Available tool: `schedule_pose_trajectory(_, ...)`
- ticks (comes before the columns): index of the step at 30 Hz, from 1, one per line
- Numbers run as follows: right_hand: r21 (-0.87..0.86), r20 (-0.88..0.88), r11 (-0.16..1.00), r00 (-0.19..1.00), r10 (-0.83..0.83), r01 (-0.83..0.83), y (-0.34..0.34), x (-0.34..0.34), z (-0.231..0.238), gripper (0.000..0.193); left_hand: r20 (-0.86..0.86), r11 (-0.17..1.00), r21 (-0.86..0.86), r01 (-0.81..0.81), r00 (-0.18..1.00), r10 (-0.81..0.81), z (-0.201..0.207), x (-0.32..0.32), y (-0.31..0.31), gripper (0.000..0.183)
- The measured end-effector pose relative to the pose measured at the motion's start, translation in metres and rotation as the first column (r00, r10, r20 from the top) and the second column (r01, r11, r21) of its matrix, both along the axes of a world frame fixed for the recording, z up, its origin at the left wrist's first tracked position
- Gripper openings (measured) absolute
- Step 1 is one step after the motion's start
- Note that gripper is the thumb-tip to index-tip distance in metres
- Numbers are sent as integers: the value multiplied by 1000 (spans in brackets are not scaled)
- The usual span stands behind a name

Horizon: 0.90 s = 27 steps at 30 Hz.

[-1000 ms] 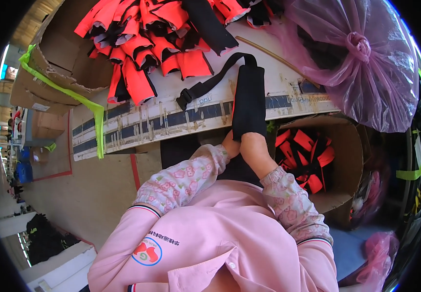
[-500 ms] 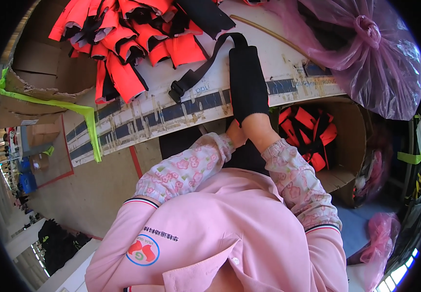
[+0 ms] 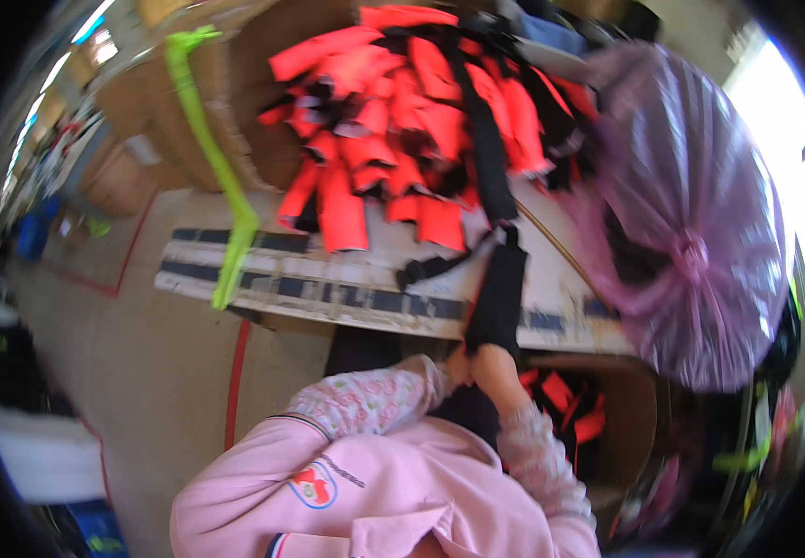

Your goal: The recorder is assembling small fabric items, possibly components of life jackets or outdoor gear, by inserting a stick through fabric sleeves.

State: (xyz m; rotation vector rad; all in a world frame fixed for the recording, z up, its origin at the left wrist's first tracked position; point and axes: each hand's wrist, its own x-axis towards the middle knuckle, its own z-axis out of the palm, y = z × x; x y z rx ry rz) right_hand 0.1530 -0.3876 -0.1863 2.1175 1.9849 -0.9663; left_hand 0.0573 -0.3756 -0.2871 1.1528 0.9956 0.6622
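While the view has lifted since 0.5 s ago, exposing more of the worktop (image 3: pixel 542 279), the black sleeve (image 3: pixel 498 293) remains across the worktop's front edge. The right hand (image 3: pixel 495 367) still grasps its near end, just off that edge; the left hand (image 3: pixel 459 365) remains just beside, fingers hidden, closure cannot be told. 1 black buckle (image 3: pixel 412 275) stays on the worktop near its front. On the worktop, the orange-and-black pile (image 3: pixel 407 139), previously cut off, now shows far more fully, as does the purple bag (image 3: pixel 691 177) at the worktop's right end.
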Motion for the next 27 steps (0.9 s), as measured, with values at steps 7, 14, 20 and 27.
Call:
schedule_pose_trajectory(7, 478, -344, 859, 939, -11, 185, -26, -5, -18, 24, 25, 929, -183, 320, 947, -321, -37, 21, 4, 24)
schedule_pose_trajectory(14, 216, 2, 975, 999, -46, 45, -3, 1, -31, 32, 250, 955, -148, 259, 944, -217, -8, -3, 10, 13)
schedule_pose_trajectory(20, 100, -9, 958, 962, 272, -270, 2, 16, -55, 28, 408, 939, -237, 248, 903, -135, 16, -1, 7, 11)
schedule_pose_trajectory(27, -37, 61, 863, 860, 506, -505, 3, 30, -74, 24, 222, 968, -176, 177, 965, -136, -25, 11, -9, 17)
